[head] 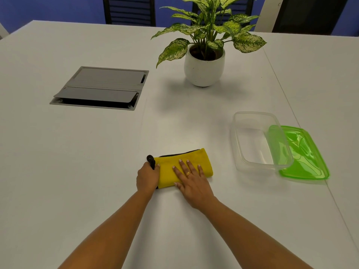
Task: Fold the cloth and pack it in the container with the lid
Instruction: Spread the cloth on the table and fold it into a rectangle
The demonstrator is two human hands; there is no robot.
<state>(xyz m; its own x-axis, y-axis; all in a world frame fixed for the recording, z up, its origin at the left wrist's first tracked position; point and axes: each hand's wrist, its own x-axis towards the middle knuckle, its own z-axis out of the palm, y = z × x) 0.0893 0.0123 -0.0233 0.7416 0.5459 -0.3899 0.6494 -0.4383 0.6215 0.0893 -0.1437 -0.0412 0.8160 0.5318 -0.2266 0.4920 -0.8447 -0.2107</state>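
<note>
A yellow cloth (pixel 196 159) with a black underside lies folded into a small rectangle on the white table (pixel 97 171), near the front centre. My left hand (pixel 147 176) grips its left edge, beside a black hanging loop. My right hand (pixel 191 181) lies flat on top of the cloth, fingers spread, pressing it down. To the right stands an empty clear plastic container (pixel 252 140), open. Its green lid (pixel 303 154) lies flat on the table, partly under the container's right side.
A potted plant in a white pot (pixel 204 68) stands at the back centre. A grey cable hatch (pixel 101 87) is set into the table at the left. Dark chairs (pixel 129 10) stand beyond the far edge.
</note>
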